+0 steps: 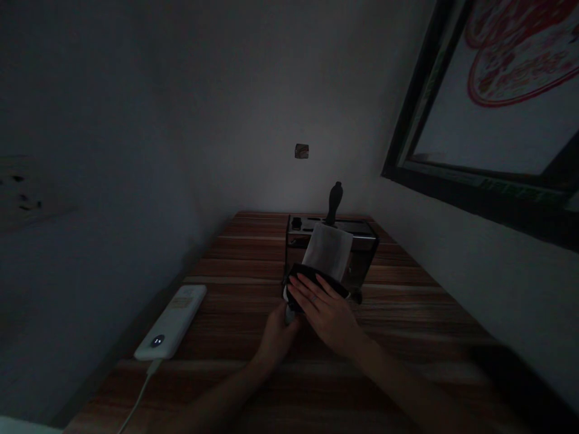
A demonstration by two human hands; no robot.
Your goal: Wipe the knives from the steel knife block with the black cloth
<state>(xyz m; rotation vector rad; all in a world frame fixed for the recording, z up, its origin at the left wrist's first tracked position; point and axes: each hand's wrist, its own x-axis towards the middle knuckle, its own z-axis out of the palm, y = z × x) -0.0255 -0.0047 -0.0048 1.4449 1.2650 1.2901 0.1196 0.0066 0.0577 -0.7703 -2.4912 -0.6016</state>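
In dim light a paper towel roll (328, 251) stands on a holder with a dark round base (299, 276) and a dark knob on top (335, 202). My right hand (326, 310) lies over the base's front edge, fingers stretched out flat. Just below and left of it, my left hand (277, 337) is curled under the base edge; its fingertips are hidden, and I cannot make out what they grip.
Behind the roll sits a dark metal box-shaped appliance (362, 244) on the striped wooden table (235, 283). A white power bank (173, 321) with a cable lies at the left. Walls close in at the back and right, where a framed picture (497, 90) hangs.
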